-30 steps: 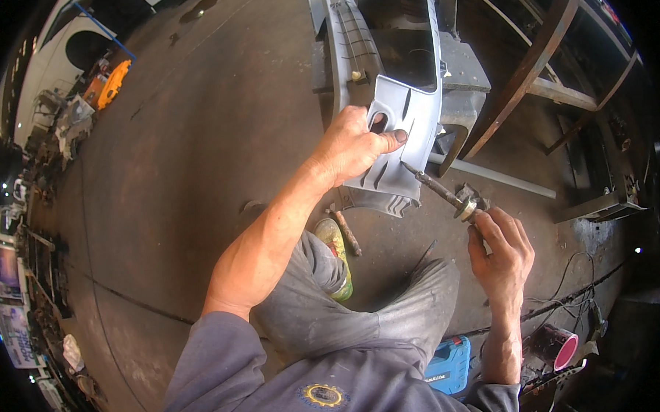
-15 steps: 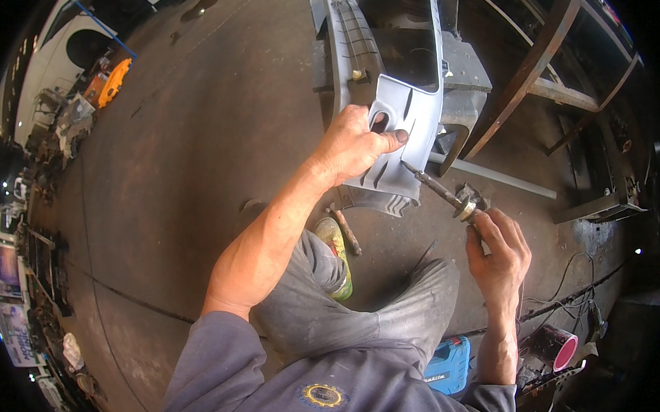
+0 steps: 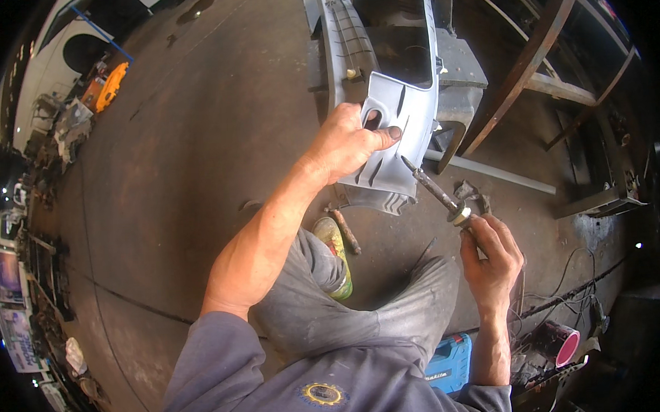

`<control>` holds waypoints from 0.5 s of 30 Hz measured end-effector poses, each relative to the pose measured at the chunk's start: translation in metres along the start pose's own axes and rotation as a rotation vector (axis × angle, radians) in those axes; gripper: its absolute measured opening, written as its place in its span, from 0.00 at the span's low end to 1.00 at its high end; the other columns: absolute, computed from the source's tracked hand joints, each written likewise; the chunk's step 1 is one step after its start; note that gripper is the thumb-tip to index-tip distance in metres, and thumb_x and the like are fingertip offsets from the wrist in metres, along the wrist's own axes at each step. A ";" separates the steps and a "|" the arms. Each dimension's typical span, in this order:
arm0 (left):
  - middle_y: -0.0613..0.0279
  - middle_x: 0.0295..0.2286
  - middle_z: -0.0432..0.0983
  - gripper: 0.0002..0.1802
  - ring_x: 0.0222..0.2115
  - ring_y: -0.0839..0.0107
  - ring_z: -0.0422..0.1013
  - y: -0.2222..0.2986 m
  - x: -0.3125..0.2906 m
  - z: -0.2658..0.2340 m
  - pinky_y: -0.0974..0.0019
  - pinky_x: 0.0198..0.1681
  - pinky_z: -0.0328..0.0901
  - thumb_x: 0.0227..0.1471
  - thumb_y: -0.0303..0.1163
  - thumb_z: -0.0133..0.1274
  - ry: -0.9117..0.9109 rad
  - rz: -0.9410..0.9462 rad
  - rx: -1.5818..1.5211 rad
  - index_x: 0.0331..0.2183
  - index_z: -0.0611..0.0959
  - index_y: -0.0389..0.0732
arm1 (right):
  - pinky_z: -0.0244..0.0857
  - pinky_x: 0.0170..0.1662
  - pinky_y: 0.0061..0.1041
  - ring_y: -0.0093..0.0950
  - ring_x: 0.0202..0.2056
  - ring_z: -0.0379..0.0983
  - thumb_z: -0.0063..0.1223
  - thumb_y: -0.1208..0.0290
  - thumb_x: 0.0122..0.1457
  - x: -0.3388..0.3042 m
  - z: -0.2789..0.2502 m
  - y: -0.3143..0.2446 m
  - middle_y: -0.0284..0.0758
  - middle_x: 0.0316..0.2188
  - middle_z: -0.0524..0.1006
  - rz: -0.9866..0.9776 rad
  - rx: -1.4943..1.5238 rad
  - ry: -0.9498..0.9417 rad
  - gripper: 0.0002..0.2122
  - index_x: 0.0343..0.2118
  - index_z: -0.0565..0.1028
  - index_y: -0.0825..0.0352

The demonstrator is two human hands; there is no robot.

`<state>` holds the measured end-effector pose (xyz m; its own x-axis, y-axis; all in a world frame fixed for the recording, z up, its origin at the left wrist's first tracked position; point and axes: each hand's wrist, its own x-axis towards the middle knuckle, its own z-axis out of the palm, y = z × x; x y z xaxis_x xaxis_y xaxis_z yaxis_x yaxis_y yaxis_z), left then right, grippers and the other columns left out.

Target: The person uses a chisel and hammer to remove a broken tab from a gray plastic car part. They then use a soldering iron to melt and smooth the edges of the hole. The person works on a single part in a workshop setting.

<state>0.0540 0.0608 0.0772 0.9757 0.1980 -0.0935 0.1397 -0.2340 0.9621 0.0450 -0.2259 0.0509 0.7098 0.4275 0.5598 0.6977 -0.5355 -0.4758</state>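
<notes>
A long grey plastic trim panel (image 3: 416, 112) reaches from the top of the view down toward me. My left hand (image 3: 349, 142) grips its near left edge by an oval hole, the thumb pressed on the face and fingers behind. Between thumb and fingers of my right hand (image 3: 492, 254) is the handle of a soldering iron (image 3: 440, 194). The iron points up and left, its tip at the panel's surface near a dark slit, just right of and below my left thumb. Whether the tip presses in, I cannot tell.
Behind the panel stands a dark support (image 3: 460, 75); a rusty metal frame (image 3: 523, 72) is at the right. A pale pipe (image 3: 494, 171) and a stick-like piece (image 3: 346, 231) lie on the floor. A blue tool case (image 3: 449, 363), a pink-lined tub (image 3: 567, 349) and cables (image 3: 569, 291) are at lower right.
The panel and my left hand have shifted slightly left. My right hand and the soldering iron have moved a little left too, the tip staying at the panel.
</notes>
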 end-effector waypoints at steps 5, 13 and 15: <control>0.60 0.33 0.80 0.16 0.32 0.74 0.72 -0.001 0.002 -0.001 0.68 0.39 0.66 0.50 0.32 0.61 -0.002 -0.016 0.036 0.39 0.81 0.32 | 0.71 0.37 0.28 0.34 0.34 0.78 0.63 0.82 0.42 0.001 0.000 -0.001 0.38 0.34 0.79 -0.007 0.002 -0.020 0.14 0.36 0.79 0.66; 0.60 0.33 0.80 0.16 0.33 0.74 0.72 -0.002 0.002 0.000 0.68 0.40 0.66 0.50 0.31 0.61 -0.003 0.001 0.044 0.40 0.81 0.32 | 0.72 0.38 0.29 0.35 0.35 0.78 0.63 0.81 0.42 0.003 0.001 0.000 0.38 0.34 0.79 0.009 -0.010 -0.058 0.15 0.37 0.79 0.66; 0.60 0.33 0.80 0.16 0.33 0.74 0.72 -0.005 0.003 0.000 0.68 0.40 0.66 0.50 0.31 0.61 -0.001 0.010 0.035 0.40 0.81 0.32 | 0.72 0.37 0.29 0.35 0.34 0.78 0.63 0.81 0.42 0.005 0.000 -0.002 0.38 0.34 0.79 -0.002 -0.032 -0.056 0.15 0.37 0.79 0.65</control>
<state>0.0564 0.0623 0.0719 0.9772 0.1948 -0.0844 0.1360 -0.2689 0.9535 0.0470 -0.2227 0.0544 0.7133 0.4682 0.5215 0.6964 -0.5573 -0.4522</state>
